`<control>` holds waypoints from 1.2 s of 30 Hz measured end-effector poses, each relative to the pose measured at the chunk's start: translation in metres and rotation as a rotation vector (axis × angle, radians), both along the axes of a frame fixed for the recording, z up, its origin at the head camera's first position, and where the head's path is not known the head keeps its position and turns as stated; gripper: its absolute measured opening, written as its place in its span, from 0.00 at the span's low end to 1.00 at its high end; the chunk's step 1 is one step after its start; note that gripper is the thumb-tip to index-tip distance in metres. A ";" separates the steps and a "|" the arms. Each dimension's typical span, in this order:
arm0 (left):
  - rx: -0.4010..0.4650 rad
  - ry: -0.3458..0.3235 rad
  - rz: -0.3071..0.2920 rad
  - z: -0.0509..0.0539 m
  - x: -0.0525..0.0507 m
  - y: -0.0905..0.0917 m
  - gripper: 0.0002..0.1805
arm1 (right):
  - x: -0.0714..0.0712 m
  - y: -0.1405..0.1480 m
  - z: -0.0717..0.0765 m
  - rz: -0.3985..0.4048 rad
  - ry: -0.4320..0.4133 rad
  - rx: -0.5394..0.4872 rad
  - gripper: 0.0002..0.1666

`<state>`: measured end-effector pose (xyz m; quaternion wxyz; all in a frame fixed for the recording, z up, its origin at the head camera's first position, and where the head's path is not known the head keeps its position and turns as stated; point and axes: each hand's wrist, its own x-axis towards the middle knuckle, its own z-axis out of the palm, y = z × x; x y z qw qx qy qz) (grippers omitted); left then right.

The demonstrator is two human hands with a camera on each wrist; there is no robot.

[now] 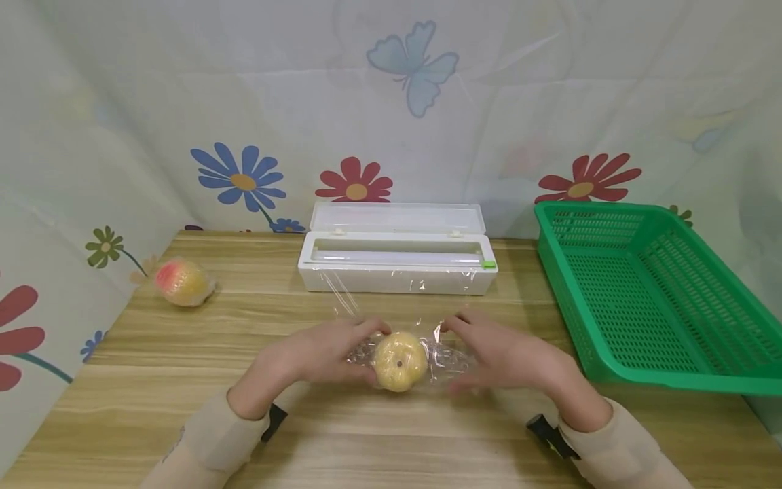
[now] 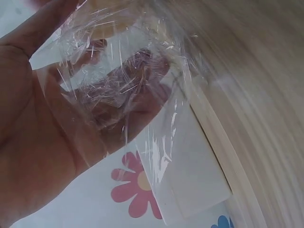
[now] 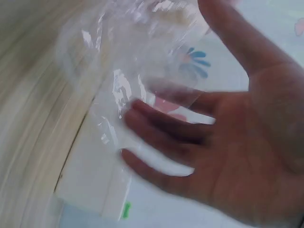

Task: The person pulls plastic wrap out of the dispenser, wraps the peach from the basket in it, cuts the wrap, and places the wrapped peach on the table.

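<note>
A round yellow fruit (image 1: 400,361) with a small dark spot in its dimple sits on the table under clear plastic wrap (image 1: 449,356). My left hand (image 1: 326,350) holds the fruit's left side, thumb and fingers against it. Film lies bunched across those fingers in the left wrist view. To the right of the fruit, my right hand (image 1: 504,350) is spread apart from it beside the loose film, fingers loosely bent and blurred. The film stretches back to a white wrap dispenser (image 1: 397,280), whose lid is up with the roll showing.
A red-and-yellow fruit in film (image 1: 184,282) lies at the back left. On the right stands a green plastic basket (image 1: 568,316) with slotted walls. A flowered cloth (image 1: 275,81) hangs behind the wooden table (image 1: 379,448).
</note>
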<state>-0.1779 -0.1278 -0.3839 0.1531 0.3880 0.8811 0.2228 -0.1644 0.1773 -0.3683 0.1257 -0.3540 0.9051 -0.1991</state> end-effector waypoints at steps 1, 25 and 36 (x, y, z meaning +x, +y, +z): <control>-0.007 0.013 0.005 0.000 0.000 0.000 0.33 | 0.001 -0.004 0.001 0.006 0.056 -0.023 0.42; -0.003 -0.129 0.119 0.009 -0.015 -0.033 0.37 | -0.005 -0.050 -0.016 0.012 0.368 -0.003 0.38; 0.021 -0.114 0.140 0.008 -0.026 -0.045 0.24 | -0.013 -0.058 -0.013 -0.030 0.350 0.027 0.33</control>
